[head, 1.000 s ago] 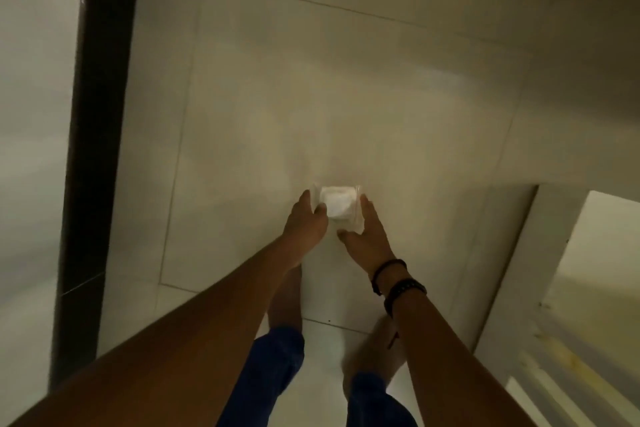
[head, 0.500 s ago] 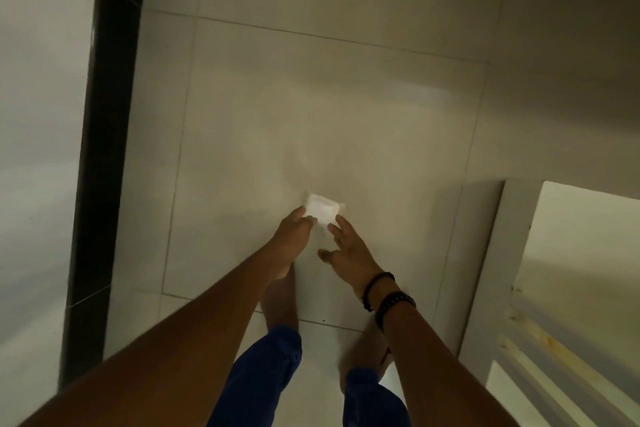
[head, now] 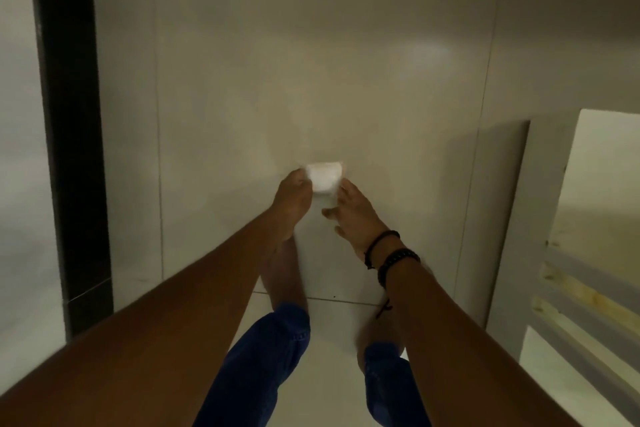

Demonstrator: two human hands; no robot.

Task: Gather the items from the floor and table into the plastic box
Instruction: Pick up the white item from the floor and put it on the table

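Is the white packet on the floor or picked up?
Picked up, apparently: the packet is pinched between the left hand and right hand; contact with the floor cannot be told.

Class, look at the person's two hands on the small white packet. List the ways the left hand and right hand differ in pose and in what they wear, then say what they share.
The left hand is curled, pinching the small white packet at its left edge; the right hand is looser, fingers spread beside the packet's right edge. The right wrist wears dark bracelets; the left wrist is bare. Both reach down together over the tiled floor toward the same packet.
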